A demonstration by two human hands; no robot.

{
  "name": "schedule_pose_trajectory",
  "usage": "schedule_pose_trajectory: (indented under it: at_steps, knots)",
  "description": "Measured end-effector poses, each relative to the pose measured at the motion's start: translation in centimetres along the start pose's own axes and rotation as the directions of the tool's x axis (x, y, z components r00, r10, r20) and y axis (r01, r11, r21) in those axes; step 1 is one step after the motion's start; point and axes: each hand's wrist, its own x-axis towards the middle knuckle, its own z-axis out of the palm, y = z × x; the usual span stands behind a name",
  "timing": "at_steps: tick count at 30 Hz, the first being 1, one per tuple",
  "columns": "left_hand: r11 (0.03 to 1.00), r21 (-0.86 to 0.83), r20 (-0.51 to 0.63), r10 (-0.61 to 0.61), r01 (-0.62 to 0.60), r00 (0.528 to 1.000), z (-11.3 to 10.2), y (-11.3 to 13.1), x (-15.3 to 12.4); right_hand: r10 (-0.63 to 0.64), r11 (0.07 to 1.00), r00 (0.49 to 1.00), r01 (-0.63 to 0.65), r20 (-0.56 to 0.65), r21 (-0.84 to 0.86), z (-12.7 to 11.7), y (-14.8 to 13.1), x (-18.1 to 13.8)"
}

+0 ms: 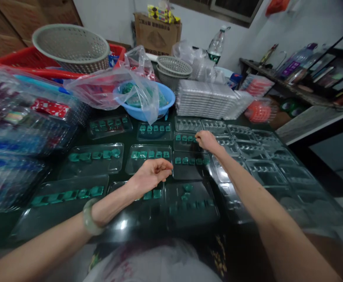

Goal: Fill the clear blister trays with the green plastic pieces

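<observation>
My right hand [207, 141] reaches to a clear plastic tray [186, 147], its fingertips pinched at the right end of a row of small green cubes [184, 138]. The cube at the fingertips is mostly hidden. My left hand [152, 174], with a pale bangle [91, 217] on the wrist, hovers over nearby trays. Its fingers are curled together, and whatever they hold is hidden. Below the right hand lies another clear tray [186, 172] with a row of green cubes. Loose green pieces [186, 188] lie on a nearer tray.
Clear trays without green cubes [261, 166] cover the right side. Behind stand a blue basin [170, 102] with green pieces in a plastic bag, stacked clear trays [203, 100] and grey baskets [71, 47]. Packed goods [21, 129] pile up at left.
</observation>
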Motion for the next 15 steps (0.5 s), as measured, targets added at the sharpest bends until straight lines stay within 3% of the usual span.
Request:
schedule_pose_trajectory:
  at_steps: [3,7,12,15]
  knots:
    - [0.916,0.328,0.135,0.199,-0.233,0.971,1.4,-0.2,0.1,0.017,1.000,0.998,-0.016,-0.053,0.011,-1.0,-0.5,-1.6]
    - [0.661,0.592,0.349,0.307,-0.462,0.886,3.0,-0.5,0.0,-0.021,0.984,0.969,0.063,-0.245,0.167,-2.5,-1.8,-6.7]
    - [0.371,0.761,0.482,0.226,-0.532,0.846,4.9,-0.7,1.2,-0.099,0.912,0.978,0.162,-0.182,0.376,-3.1,-3.3,-13.9]
    - [0.338,0.777,0.478,0.234,-0.532,0.847,5.2,-0.7,1.9,-0.039,0.859,0.986,0.115,-0.160,0.499,-3.2,-4.0,-16.6]
